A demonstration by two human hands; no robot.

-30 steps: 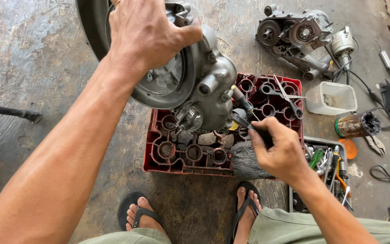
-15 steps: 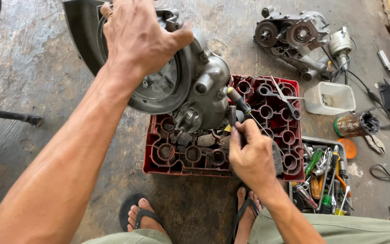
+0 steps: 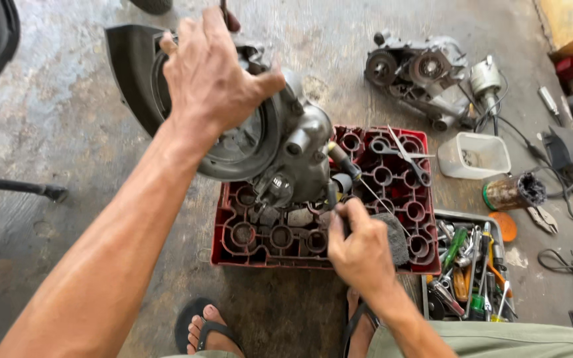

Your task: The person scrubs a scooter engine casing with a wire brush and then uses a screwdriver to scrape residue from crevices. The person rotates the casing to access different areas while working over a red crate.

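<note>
My left hand [image 3: 210,73] grips the top of a grey engine casing [image 3: 300,152] with a black fan shroud, which stands on a red plastic crate [image 3: 392,179]. My right hand [image 3: 359,248] is closed around a dark tool handle at the casing's lower right side, near the crate's front. A screwdriver [image 3: 349,166] with a black handle leans against the casing just above that hand. A grey rag [image 3: 396,235] lies on the crate beside my right hand.
Scissors [image 3: 409,156] lie on the crate's far right. A tray of hand tools [image 3: 469,272] sits right of it. Behind are a white plastic tub [image 3: 475,156], a rusty can [image 3: 512,192], an engine block [image 3: 416,73] and cables [image 3: 572,199]. My sandalled feet [image 3: 200,328] are below.
My right hand has moved left and down along the crate, towards the casing's lower edge. My left hand has kept its grip while the casing tilted slightly.
</note>
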